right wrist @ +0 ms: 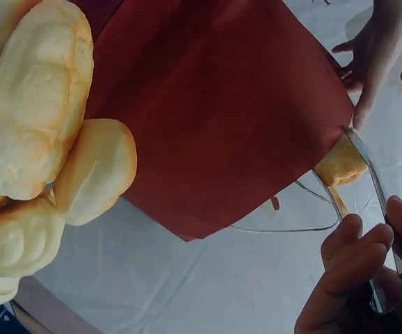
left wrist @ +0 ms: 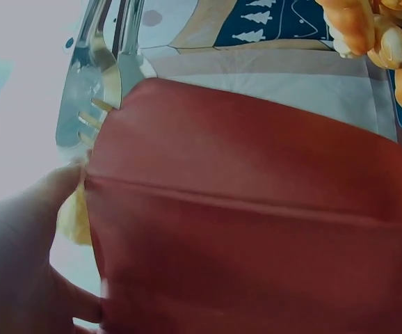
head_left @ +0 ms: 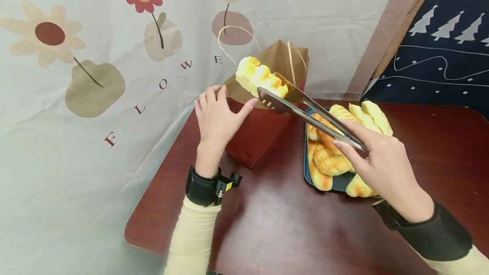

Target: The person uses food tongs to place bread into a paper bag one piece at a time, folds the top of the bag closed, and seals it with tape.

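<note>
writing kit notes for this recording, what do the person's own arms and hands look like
Both hands, left and right, are bare of gloves. The long sleeves are pale cream, the left sleeve wrinkled. Each wrist wears a broad black band; the left band carries a small black fitting with a yellow mark.

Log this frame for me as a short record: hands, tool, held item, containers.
Left hand: at the bag's rim
Right hand: grips metal tongs
Held item: bread piece between the tongs' ends, over the bag's opening
Bag: red outside, brown inside, open, standing on table
Tray: dark blue, holding assorted breads
</note>
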A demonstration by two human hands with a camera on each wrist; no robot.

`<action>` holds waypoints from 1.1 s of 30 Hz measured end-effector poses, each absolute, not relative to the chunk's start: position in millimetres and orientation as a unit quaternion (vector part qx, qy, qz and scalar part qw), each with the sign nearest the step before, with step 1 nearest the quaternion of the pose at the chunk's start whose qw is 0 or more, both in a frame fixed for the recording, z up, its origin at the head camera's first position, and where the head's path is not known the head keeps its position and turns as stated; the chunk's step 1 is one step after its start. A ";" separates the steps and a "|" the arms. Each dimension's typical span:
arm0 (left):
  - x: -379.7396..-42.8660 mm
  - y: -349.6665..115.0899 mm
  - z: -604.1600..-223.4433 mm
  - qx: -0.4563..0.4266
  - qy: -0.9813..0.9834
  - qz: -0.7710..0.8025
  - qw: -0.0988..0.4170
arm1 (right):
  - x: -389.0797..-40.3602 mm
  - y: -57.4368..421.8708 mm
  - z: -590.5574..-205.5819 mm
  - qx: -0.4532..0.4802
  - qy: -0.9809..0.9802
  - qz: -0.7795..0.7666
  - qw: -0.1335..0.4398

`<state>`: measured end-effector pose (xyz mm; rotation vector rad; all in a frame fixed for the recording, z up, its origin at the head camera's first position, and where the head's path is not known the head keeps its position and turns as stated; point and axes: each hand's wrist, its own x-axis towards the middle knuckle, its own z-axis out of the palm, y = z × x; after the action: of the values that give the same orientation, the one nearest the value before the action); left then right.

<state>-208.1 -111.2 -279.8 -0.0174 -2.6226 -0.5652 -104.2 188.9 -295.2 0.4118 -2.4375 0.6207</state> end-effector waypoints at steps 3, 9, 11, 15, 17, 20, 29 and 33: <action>-207.2 -117.3 -281.4 0.000 -0.946 -0.232 0.227 | -104.2 190.6 -296.3 0.158 -0.913 0.233 0.296; -209.4 -129.7 -286.8 0.001 -0.929 -0.261 0.264 | -103.5 193.4 -298.9 0.154 -0.913 0.230 0.300; -210.3 -132.5 -289.5 0.001 -0.922 -0.269 0.280 | -103.2 193.6 -299.5 0.154 -0.912 0.234 0.300; -210.8 -135.1 -294.2 -0.004 -0.907 -0.301 0.295 | -102.6 193.9 -300.4 0.150 -0.911 0.240 0.300; -211.3 -135.4 -296.2 -0.009 -0.900 -0.320 0.295 | -102.1 194.2 -300.9 0.146 -0.912 0.245 0.296; -213.2 -135.6 -298.7 -0.024 -0.891 -0.345 0.294 | -101.9 194.7 -302.1 0.142 -0.911 0.253 0.292; -215.9 -136.4 -300.8 -0.035 -0.880 -0.382 0.281 | -103.1 196.3 -304.7 0.133 -0.910 0.270 0.285; -216.7 -136.6 -301.4 -0.033 -0.881 -0.380 0.279 | -103.5 196.5 -306.0 0.131 -0.909 0.278 0.281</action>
<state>-216.7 -136.6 -301.4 -0.0899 -2.3651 -1.0191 -103.5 196.5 -306.0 0.3507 -2.4364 0.7452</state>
